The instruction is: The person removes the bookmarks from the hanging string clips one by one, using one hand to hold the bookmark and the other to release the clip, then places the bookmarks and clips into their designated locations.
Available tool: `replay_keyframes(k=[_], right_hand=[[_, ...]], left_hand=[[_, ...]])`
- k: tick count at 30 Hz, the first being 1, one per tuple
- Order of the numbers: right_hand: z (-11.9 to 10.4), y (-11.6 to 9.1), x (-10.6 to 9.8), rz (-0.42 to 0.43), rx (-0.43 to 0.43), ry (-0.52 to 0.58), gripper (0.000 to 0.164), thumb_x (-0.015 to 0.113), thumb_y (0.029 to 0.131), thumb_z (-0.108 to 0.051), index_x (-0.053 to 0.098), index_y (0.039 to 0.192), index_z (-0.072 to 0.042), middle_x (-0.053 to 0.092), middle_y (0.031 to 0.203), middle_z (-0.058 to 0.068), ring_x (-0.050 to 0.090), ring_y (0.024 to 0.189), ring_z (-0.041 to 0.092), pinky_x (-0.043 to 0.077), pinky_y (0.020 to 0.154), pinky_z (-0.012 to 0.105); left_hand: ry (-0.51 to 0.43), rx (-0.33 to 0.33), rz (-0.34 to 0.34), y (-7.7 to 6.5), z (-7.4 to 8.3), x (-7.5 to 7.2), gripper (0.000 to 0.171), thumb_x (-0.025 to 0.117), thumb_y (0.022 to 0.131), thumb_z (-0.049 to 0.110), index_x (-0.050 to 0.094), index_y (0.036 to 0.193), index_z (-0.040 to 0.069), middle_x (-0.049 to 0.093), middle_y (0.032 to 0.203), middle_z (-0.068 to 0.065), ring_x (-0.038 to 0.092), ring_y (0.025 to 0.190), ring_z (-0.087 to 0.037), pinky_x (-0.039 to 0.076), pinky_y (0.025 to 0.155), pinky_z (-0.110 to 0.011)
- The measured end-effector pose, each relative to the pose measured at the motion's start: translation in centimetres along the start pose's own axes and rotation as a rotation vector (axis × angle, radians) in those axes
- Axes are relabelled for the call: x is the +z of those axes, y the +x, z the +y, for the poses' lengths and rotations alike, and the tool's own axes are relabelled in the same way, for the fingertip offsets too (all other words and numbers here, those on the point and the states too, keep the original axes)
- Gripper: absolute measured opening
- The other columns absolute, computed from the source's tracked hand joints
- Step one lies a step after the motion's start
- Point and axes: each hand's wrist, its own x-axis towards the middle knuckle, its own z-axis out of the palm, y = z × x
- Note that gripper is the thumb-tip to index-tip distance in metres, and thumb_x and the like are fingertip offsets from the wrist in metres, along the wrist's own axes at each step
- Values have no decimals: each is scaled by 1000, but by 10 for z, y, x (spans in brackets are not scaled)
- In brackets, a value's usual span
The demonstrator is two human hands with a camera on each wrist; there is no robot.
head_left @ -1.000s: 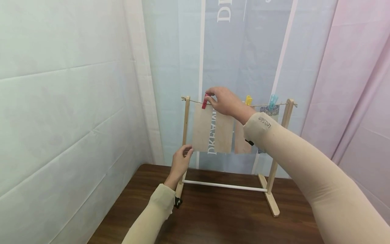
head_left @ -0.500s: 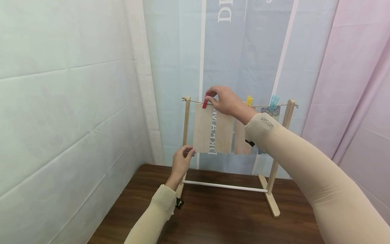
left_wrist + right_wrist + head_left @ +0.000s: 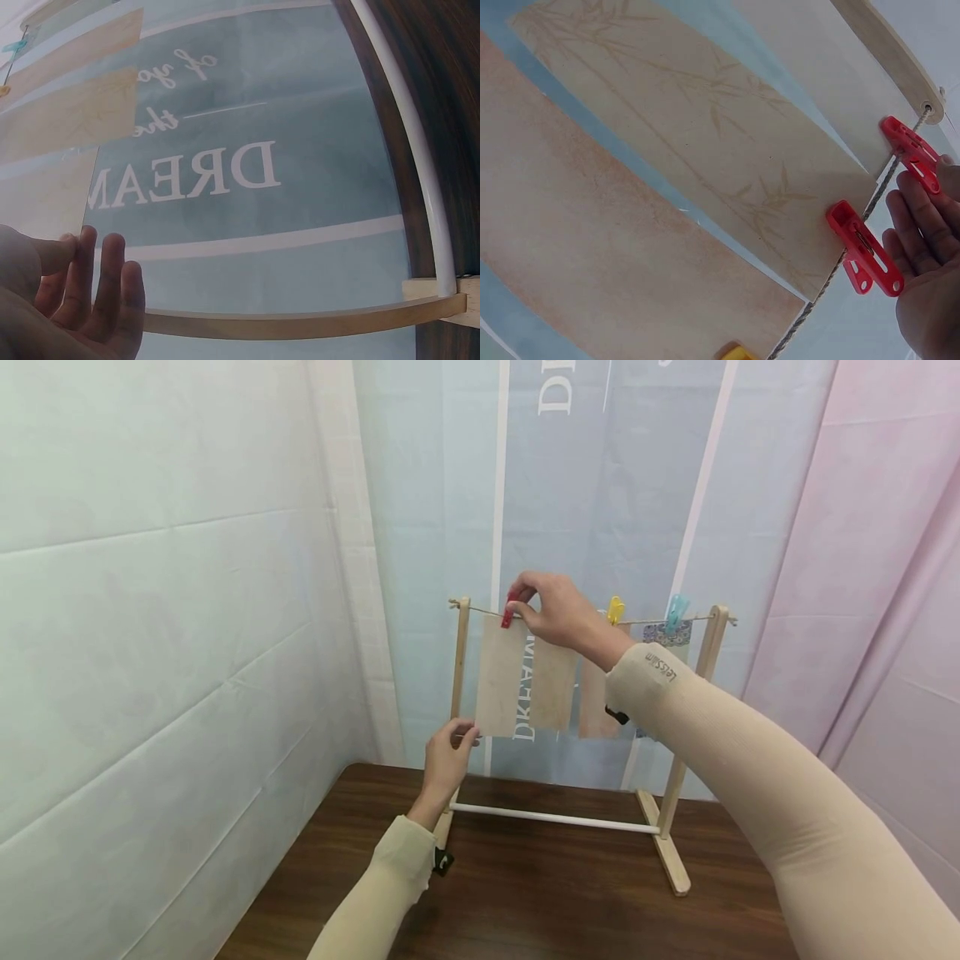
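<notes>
My right hand [image 3: 561, 612] is up at the twine line, pinching a red clothespin [image 3: 507, 612] between thumb and fingers. This clothespin sits over the line at the top of a plain beige sheet [image 3: 497, 681], the leftmost one hanging. Low down, my left hand [image 3: 446, 764] pinches that sheet's bottom left corner with thumb and forefinger; the left wrist view shows its other fingers [image 3: 109, 274] spread out below. In the right wrist view a second red clothespin [image 3: 864, 251] clips the neighbouring bamboo-patterned sheet [image 3: 682, 135], just beside my right hand.
The line runs between wooden posts [image 3: 460, 660] joined by a white rod [image 3: 555, 817] on a dark wood table [image 3: 570, 893]. Farther right hang a pinkish sheet [image 3: 592, 702] under a yellow clothespin [image 3: 616, 609] and a patterned sheet [image 3: 678, 633] under a blue clothespin [image 3: 677, 610]. Printed curtains [image 3: 420, 527] stand behind.
Both hands keep their holds on the clothespin and the sheet's corner, with hardly any movement. The bamboo-patterned sheet's lower edge has shifted slightly.
</notes>
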Motion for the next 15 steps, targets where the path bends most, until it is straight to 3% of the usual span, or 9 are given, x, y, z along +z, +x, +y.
replay_keyframes(k=[15], right_hand=[[0, -5, 3, 81, -60, -5, 5, 71, 104, -7, 69, 106, -3, 75, 104, 12, 70, 102, 31, 54, 99, 50]], left_hand=[[3, 1, 13, -2, 3, -3, 14, 72, 105, 13, 76, 113, 3, 80, 101, -9, 78, 89, -27, 61, 80, -43]])
